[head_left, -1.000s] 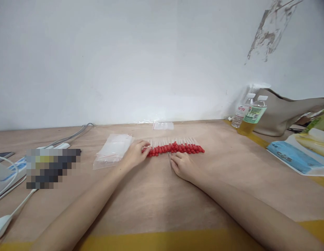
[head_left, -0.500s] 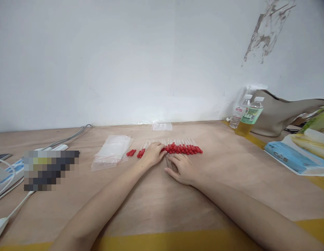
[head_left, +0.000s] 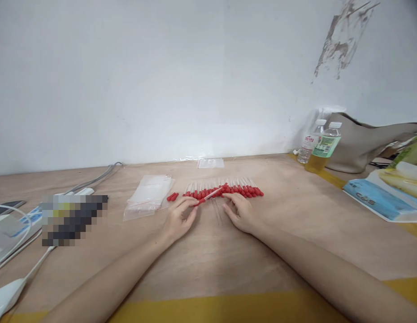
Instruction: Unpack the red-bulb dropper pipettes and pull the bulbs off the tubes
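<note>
A row of several droppers (head_left: 242, 190) with red bulbs and thin clear stems lies across the table, bulbs toward me. My left hand (head_left: 180, 217) has its fingertips at the red bulb of one dropper (head_left: 211, 194), whose pale stem slants up to the right over the row. Close to the row's right half, my right hand (head_left: 240, 213) rests with thumb and fingers apart, holding nothing I can see. Between my hands lie a few thin clear stems (head_left: 217, 211). Two loose red bulbs (head_left: 172, 197) sit left of the row.
Clear zip bags (head_left: 148, 193) lie to the left, and another bag (head_left: 210, 163) is by the wall. A power strip (head_left: 74, 196) and cables stand further left. On the right are two bottles (head_left: 324, 148), a grey bag (head_left: 353, 143) and a blue tissue pack (head_left: 373, 199).
My left hand has moved left and toward me off the row, uncovering bulbs, with one dropper now slanted at its fingertips. My right hand has shifted slightly right, away from the thin stems.
</note>
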The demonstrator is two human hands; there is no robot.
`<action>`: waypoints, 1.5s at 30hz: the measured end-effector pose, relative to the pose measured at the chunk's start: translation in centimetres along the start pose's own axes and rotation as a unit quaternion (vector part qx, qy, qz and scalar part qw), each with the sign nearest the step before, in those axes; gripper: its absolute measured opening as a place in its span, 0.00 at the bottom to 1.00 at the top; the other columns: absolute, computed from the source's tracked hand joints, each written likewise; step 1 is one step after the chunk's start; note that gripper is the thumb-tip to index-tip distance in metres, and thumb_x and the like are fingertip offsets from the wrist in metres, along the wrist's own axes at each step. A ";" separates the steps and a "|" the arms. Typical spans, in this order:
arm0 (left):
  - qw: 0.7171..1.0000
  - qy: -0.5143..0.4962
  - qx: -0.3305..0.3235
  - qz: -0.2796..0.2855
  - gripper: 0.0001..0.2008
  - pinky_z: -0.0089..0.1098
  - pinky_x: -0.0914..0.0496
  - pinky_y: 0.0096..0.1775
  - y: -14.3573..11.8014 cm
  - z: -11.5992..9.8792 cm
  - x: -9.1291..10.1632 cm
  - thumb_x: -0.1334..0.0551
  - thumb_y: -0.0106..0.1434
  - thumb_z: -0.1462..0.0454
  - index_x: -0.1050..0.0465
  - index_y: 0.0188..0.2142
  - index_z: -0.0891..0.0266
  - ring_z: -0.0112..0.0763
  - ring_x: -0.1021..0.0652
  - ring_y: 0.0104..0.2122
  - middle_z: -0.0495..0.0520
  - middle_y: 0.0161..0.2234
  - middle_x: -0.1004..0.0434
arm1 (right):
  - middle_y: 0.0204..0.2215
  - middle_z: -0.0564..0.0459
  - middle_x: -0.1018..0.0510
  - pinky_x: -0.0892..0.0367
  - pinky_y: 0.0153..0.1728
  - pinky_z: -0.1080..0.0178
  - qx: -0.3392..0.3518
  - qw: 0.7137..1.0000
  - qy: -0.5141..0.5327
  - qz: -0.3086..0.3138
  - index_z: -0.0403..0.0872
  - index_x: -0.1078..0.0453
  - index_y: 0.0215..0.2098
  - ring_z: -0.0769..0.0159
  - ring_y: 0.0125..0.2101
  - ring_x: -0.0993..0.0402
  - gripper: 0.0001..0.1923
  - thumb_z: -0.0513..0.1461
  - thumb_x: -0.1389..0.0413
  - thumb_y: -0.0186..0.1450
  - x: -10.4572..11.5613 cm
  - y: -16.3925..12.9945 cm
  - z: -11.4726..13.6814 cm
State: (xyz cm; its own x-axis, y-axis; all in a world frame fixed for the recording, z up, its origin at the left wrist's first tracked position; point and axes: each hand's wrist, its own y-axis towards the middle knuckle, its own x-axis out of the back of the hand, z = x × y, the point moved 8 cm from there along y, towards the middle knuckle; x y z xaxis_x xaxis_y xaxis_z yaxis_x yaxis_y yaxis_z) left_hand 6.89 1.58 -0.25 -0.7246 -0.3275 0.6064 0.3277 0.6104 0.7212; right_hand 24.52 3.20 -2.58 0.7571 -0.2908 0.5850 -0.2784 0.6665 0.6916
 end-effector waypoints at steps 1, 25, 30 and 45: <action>1.000 -0.010 0.003 0.000 0.08 0.36 0.32 0.42 -0.4 0.1 0.0 0.46 0.59 0.66 0.30 0.36 0.62 0.32 0.27 0.39 0.56 0.36 0.27 | 0.37 0.46 0.31 0.37 0.38 0.58 0.001 1.000 -0.013 -0.025 0.45 0.40 0.48 0.62 0.38 0.34 0.16 0.39 0.53 0.62 0.5 0.0 0.0; 0.981 0.120 -0.110 0.107 0.10 0.35 0.39 0.38 -0.8 -2.6 -4.4 0.47 0.62 0.61 0.30 0.38 0.60 0.29 0.30 0.29 0.51 0.26 0.27 | 0.29 0.52 0.30 0.45 0.33 0.65 0.147 0.978 -0.069 0.130 0.45 0.35 0.35 0.69 0.29 0.37 0.10 0.38 0.57 0.65 -3.1 -1.0 2.4; 0.972 0.180 -0.104 0.113 0.12 0.35 0.42 0.37 -0.7 -2.9 -4.3 0.50 0.64 0.62 0.31 0.30 0.63 0.29 0.32 0.27 0.51 0.24 0.29 | 0.22 0.54 0.31 0.46 0.31 0.65 0.180 0.975 -0.072 0.107 0.45 0.33 0.33 0.71 0.24 0.39 0.12 0.38 0.57 0.66 -3.3 -1.3 2.6; 0.961 0.155 -0.069 0.220 0.16 0.38 0.45 0.39 -1.2 -3.0 -4.4 0.57 0.65 0.63 0.36 0.26 0.63 0.29 0.35 0.27 0.50 0.23 0.32 | 0.19 0.56 0.37 0.51 0.28 0.64 0.340 0.921 -0.186 0.038 0.42 0.33 0.31 0.72 0.22 0.47 0.11 0.32 0.57 0.65 -1.4 -2.3 5.8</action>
State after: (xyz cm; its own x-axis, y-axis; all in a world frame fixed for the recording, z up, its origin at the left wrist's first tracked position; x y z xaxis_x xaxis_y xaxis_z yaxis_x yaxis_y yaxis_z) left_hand 11.51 0.11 -2.80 -0.2892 -0.2718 0.9179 0.6542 0.6439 0.3968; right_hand 20.62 -1.93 -2.56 0.5002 -0.5611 0.6595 -0.7232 0.1481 0.6746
